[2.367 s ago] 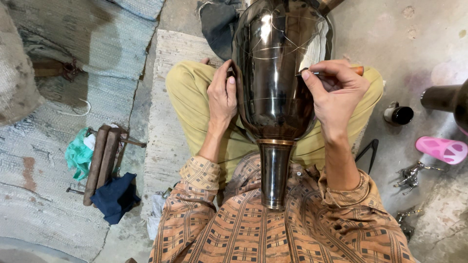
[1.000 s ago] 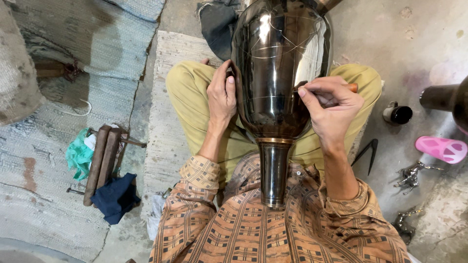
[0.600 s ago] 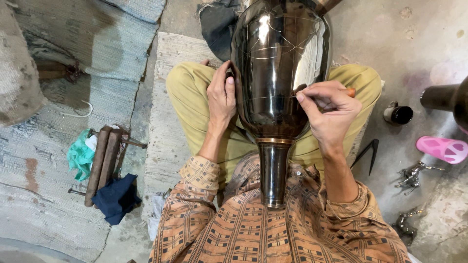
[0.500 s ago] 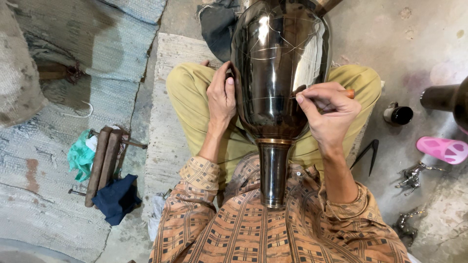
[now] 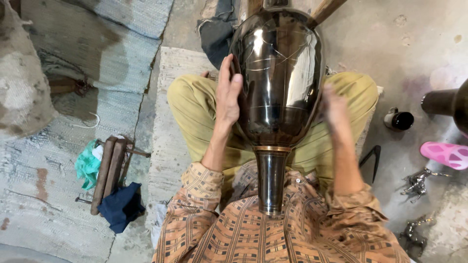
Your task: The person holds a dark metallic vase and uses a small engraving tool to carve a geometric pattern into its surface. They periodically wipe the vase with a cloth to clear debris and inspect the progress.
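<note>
While the dark metal vase (image 5: 278, 83) lies across my lap, my left hand (image 5: 228, 95) presses flat against its side; my blurred right hand (image 5: 334, 104) hovers beside it, grip unclear.

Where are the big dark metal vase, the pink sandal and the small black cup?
dark metal vase (image 5: 280, 78), head view, on its shiny belly.
pink sandal (image 5: 446, 154), head view, on its upper surface.
small black cup (image 5: 401, 120), head view, on its side wall.
</note>
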